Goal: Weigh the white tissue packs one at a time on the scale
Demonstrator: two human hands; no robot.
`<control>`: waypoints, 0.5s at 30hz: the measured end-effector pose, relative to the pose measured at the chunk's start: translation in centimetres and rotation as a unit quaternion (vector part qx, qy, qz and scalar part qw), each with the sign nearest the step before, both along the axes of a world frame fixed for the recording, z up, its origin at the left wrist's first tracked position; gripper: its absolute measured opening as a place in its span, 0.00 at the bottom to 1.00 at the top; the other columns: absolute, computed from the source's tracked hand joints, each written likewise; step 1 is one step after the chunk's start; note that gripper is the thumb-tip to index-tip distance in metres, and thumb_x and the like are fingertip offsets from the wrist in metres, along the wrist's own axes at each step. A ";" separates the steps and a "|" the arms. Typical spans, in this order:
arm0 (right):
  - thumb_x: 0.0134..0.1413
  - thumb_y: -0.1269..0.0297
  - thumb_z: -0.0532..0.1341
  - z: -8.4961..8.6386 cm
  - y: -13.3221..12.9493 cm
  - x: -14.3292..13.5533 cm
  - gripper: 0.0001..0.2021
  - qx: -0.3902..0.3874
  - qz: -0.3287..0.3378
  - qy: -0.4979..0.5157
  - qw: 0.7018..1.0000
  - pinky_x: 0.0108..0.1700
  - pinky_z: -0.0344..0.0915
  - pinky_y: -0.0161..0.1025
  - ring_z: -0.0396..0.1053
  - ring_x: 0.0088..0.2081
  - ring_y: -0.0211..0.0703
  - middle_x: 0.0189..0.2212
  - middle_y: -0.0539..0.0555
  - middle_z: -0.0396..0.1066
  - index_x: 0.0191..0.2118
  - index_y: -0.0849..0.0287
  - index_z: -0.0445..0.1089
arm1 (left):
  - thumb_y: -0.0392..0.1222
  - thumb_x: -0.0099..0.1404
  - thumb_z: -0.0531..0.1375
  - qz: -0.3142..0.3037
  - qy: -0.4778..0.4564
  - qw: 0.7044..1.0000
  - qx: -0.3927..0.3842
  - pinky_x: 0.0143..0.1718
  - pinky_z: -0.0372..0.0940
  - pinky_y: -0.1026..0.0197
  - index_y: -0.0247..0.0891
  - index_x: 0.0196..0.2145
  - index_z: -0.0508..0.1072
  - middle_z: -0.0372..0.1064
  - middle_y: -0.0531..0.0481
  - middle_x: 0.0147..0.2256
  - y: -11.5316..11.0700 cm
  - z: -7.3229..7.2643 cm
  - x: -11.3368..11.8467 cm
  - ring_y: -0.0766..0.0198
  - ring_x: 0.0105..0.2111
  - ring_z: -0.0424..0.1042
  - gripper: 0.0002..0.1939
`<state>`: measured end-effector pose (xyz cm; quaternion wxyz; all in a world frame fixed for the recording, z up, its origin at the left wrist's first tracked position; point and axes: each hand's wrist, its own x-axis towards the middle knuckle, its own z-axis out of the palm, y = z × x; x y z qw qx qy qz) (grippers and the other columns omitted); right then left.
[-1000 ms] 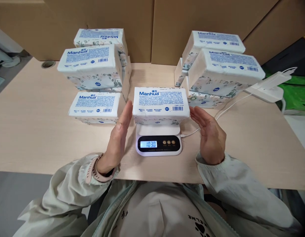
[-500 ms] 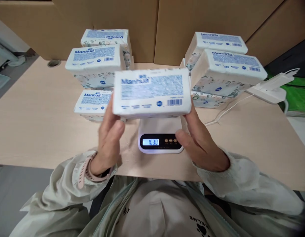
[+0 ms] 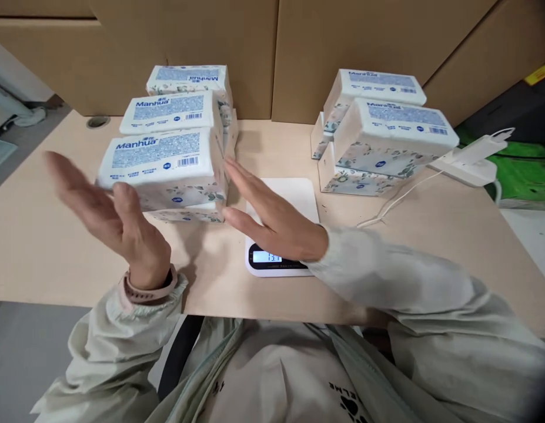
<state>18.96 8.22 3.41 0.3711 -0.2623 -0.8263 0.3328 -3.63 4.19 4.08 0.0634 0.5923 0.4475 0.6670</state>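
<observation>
A tissue pack (image 3: 161, 161) with blue print lies on top of another pack at the front of the left-hand stacks. My left hand (image 3: 113, 217) is open at the left end of that pack, fingers spread and slightly blurred. At its right end my right hand (image 3: 272, 220) is open too, fingers stretched out toward the pack; whether they touch it I cannot tell. Under my right wrist lies a white kitchen scale (image 3: 294, 197), its lit display (image 3: 267, 257) partly covered by the hand.
More tissue packs (image 3: 170, 111) are stacked behind on the left, and further stacked packs (image 3: 395, 126) stand on the right. Beside those sits a white power strip (image 3: 470, 161) with a cable. Cardboard boxes (image 3: 219, 53) line the table's (image 3: 237, 294) back edge.
The tissue pack that both hands held above the scale has moved left onto the front left pack. Both hands have let go of it. The scale display reads differently.
</observation>
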 end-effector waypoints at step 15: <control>0.71 0.37 0.56 -2.6 4.0 22.3 0.22 -0.029 -0.467 0.252 0.847 0.81 0.56 0.63 0.65 0.74 0.65 0.59 0.55 0.79 0.49 0.49 0.76 | 0.66 0.80 0.52 -0.450 -0.172 0.821 -0.306 0.80 0.43 0.29 0.46 0.67 0.73 0.64 0.57 0.74 9.8 1.0 20.0 0.41 0.81 0.43 0.30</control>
